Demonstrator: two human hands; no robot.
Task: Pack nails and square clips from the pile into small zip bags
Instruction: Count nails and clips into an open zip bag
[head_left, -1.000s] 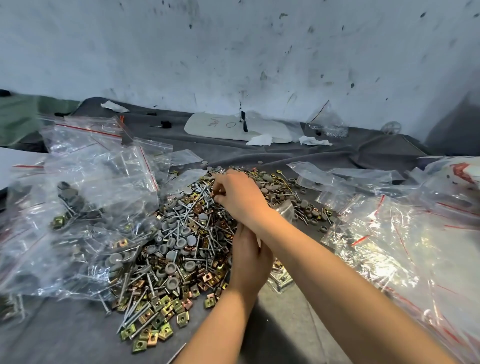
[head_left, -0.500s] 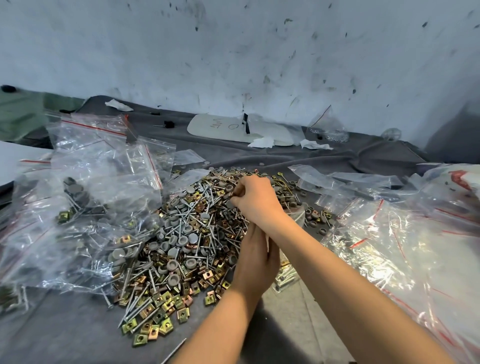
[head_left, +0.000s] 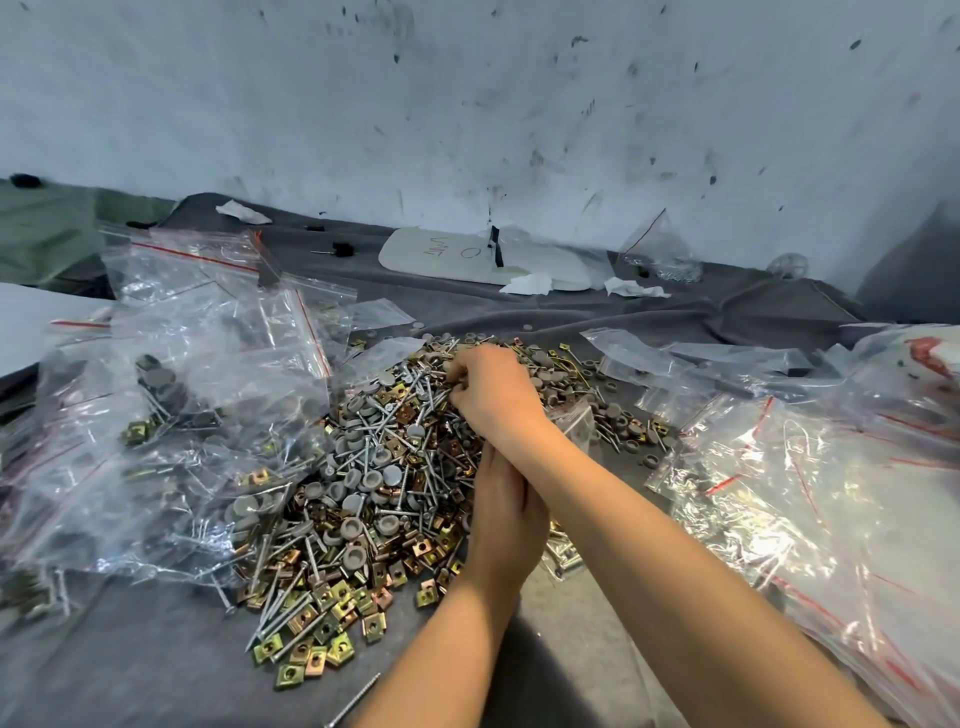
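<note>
Picking: my right hand (head_left: 493, 400) reaches across my left wrist into the far top of the pile (head_left: 374, 478), fingertips pinched among the nails (head_left: 395, 415); whether they grip one I cannot tell.
Left hand (head_left: 506, 519): it rests low at the pile's near right edge, fingers curled under my right forearm; what it holds, if anything, is hidden.
Doing it well: I should pinch a nail by the shank and lift straight up, so that tangled neighbours fall free.
Pile look: silver nails, grey caps and brass-yellow square clips (head_left: 311, 649) lie mixed on grey cloth (head_left: 130, 665).
Zip bags (head_left: 779, 499): clear, red-striped, heaped on both sides of the pile.
</note>
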